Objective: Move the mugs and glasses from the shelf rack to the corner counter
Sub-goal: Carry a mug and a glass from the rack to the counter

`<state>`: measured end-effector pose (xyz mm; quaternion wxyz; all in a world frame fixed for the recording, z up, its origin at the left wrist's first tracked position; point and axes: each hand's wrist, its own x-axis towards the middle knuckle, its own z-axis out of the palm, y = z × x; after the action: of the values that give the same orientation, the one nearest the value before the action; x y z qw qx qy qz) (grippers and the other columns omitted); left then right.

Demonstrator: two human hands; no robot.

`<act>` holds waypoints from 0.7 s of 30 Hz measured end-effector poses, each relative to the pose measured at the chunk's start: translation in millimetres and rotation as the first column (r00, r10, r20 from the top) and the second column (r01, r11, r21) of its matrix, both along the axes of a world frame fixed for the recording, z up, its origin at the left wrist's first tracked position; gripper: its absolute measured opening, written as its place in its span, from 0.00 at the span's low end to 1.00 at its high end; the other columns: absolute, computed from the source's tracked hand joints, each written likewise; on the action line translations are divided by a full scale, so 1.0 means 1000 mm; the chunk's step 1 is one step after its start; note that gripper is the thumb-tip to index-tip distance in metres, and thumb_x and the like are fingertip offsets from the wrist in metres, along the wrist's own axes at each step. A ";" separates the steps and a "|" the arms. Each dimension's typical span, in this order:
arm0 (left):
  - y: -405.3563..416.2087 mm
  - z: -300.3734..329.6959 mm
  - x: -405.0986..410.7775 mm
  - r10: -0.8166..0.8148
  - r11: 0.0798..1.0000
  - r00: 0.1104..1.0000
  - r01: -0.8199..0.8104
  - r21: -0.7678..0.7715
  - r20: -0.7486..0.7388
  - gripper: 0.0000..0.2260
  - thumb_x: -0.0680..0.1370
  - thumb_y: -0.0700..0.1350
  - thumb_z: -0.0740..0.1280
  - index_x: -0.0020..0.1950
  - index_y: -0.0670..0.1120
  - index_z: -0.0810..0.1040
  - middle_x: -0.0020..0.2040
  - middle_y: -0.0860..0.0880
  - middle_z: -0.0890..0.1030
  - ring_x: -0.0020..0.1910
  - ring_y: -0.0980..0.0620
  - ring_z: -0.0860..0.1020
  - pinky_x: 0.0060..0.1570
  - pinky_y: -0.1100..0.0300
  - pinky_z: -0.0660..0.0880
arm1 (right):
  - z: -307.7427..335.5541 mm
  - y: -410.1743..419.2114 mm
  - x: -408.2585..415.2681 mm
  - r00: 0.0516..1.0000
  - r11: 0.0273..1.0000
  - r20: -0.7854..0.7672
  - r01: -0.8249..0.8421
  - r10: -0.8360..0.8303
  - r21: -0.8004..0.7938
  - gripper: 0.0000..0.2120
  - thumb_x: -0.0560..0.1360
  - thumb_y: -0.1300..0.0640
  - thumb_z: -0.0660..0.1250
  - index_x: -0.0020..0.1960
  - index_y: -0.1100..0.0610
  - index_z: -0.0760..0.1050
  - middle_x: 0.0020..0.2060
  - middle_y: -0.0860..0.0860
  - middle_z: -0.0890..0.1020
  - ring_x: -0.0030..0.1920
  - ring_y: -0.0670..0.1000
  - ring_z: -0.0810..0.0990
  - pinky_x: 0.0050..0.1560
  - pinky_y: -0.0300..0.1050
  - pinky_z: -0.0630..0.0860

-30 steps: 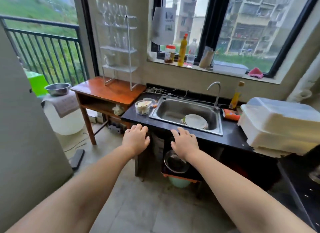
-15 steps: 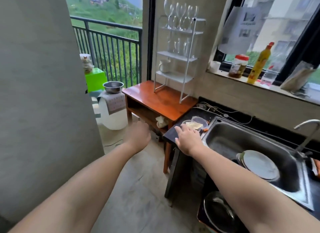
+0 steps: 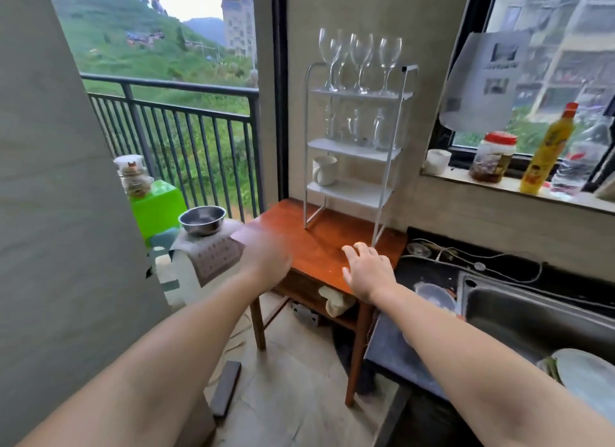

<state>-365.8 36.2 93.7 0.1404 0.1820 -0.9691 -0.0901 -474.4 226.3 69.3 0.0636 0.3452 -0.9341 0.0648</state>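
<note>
We see a wooden bench (image 3: 319, 243) carrying a white shelf rack (image 3: 356, 147). On the rack – wine glasses (image 3: 361, 58) on the top shelf, clear glass mugs (image 3: 361, 127) on the second, one white mug (image 3: 323, 170) on the third. Our left hand (image 3: 268, 262) is blurred, so we cannot tell its state. Our right hand (image 3: 367, 272) is open and empty, above the bench.

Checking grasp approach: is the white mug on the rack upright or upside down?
Upright. The white mug sits on the lowest shelf of the rack, open rim up, handle toward the left. Whether anything is inside, cannot tell.
</note>
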 end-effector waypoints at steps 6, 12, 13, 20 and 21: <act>-0.040 -0.015 -0.078 -0.106 0.990 0.992 0.111 0.091 -0.063 0.15 0.78 0.50 0.59 0.62 0.45 0.72 0.58 0.44 0.75 0.58 0.45 0.72 0.55 0.51 0.72 | -0.004 -0.044 -0.061 0.997 0.996 0.004 0.080 -0.081 0.024 0.23 0.79 0.49 0.56 0.73 0.52 0.61 0.70 0.55 0.67 0.68 0.57 0.68 0.63 0.55 0.68; -0.086 -0.014 -0.177 -0.124 0.983 0.987 0.136 0.124 -0.099 0.14 0.78 0.50 0.59 0.61 0.46 0.73 0.58 0.45 0.74 0.59 0.44 0.71 0.55 0.50 0.71 | 0.011 -0.090 -0.152 0.988 0.987 -0.017 0.151 -0.152 -0.057 0.23 0.79 0.49 0.56 0.72 0.53 0.62 0.70 0.55 0.67 0.68 0.57 0.68 0.63 0.56 0.69; -0.094 -0.012 -0.192 -0.120 0.982 0.988 0.132 0.133 -0.094 0.15 0.78 0.50 0.59 0.61 0.45 0.73 0.58 0.44 0.74 0.60 0.43 0.71 0.56 0.50 0.71 | 0.016 -0.097 -0.166 0.987 0.985 -0.014 0.159 -0.160 -0.068 0.22 0.79 0.50 0.56 0.72 0.53 0.62 0.70 0.55 0.67 0.68 0.57 0.68 0.63 0.55 0.69; -0.128 0.008 -0.299 -0.184 0.943 0.975 0.211 0.256 -0.126 0.15 0.78 0.48 0.61 0.62 0.43 0.73 0.58 0.41 0.73 0.62 0.41 0.71 0.59 0.48 0.71 | 0.059 -0.129 -0.255 0.974 0.962 -0.071 0.200 -0.216 -0.186 0.22 0.80 0.52 0.55 0.73 0.55 0.61 0.71 0.55 0.65 0.68 0.57 0.66 0.61 0.55 0.71; -0.128 0.008 -0.309 -0.196 0.937 0.973 0.222 0.271 -0.121 0.16 0.78 0.48 0.61 0.63 0.43 0.73 0.59 0.41 0.73 0.62 0.41 0.71 0.59 0.49 0.71 | 0.062 -0.131 -0.261 0.972 0.962 -0.092 0.199 -0.218 -0.186 0.22 0.80 0.52 0.55 0.73 0.55 0.60 0.71 0.55 0.64 0.68 0.58 0.66 0.61 0.55 0.72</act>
<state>-674.6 -91.8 101.4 0.1470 0.0917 -0.9526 -0.2500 -735.8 95.4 131.1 0.1524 0.2409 -0.9509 0.1204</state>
